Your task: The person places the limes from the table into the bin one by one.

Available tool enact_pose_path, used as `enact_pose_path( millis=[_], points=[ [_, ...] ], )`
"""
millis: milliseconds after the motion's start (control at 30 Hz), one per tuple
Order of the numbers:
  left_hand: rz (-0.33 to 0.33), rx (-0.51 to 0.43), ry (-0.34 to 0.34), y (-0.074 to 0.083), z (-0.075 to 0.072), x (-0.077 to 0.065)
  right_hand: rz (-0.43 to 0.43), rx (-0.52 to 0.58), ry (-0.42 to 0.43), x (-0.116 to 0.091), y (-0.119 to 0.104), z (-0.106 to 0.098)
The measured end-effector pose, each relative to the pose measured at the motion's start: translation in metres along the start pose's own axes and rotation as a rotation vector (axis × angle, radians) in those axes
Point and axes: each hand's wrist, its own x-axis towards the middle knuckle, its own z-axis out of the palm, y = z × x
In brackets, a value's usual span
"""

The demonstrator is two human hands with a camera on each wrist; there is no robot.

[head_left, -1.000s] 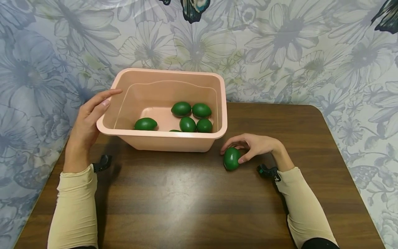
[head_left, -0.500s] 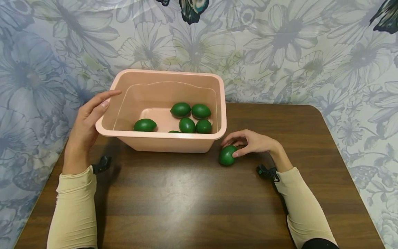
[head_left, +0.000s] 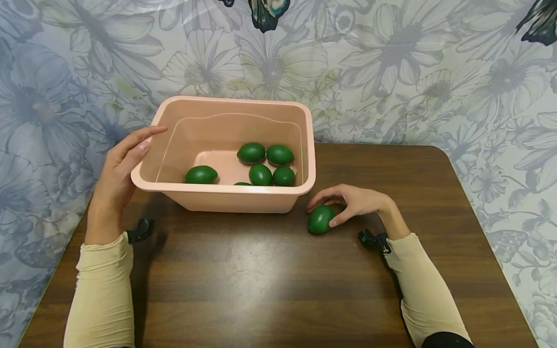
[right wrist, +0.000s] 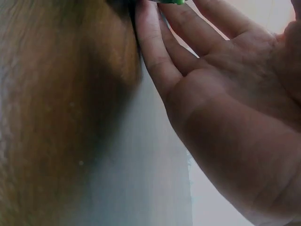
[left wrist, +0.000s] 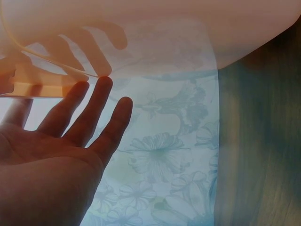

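A peach plastic bin [head_left: 226,199] stands on the table, several glossy dark-green limes [head_left: 251,153] inside. My left hand [head_left: 118,169] is at its left end, index finger and thumb lying over the rim. In the left wrist view the left hand's [left wrist: 70,132] other fingers reach out nearly straight, tips at the bin's outer wall [left wrist: 155,42]. Just off the bin's front right corner, my right hand [head_left: 354,200] holds another lime [head_left: 321,220] between thumb and fingers, low over the tabletop. Only a sliver of this lime [right wrist: 175,2] shows in the right wrist view.
The brown wooden table [head_left: 261,280] ends at the back against a floral wall covering [head_left: 391,72]. Black wrist cameras [head_left: 141,231] are strapped to both wrists. The bin's front wall partly hides one lime [head_left: 242,183] inside.
The lime at my right hand has turned from lengthwise to rounder in view and shifted slightly left. My right fingers moved with it. The left hand and bin have stayed nearly still.
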Motion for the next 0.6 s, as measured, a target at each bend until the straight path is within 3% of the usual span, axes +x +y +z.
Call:
enact_pose_path(
  millis=[300,600],
  points=[
    [0.01,-0.006,0.006,0.0001,0.0008,0.0011,0.008,-0.046,-0.002,-0.0004,-0.0021,-0.0004],
    [0.028,-0.008,-0.012,-0.0014,0.0003,0.0007,-0.006,0.023,0.164,-0.0037,-0.0007,-0.0043]
  ],
)
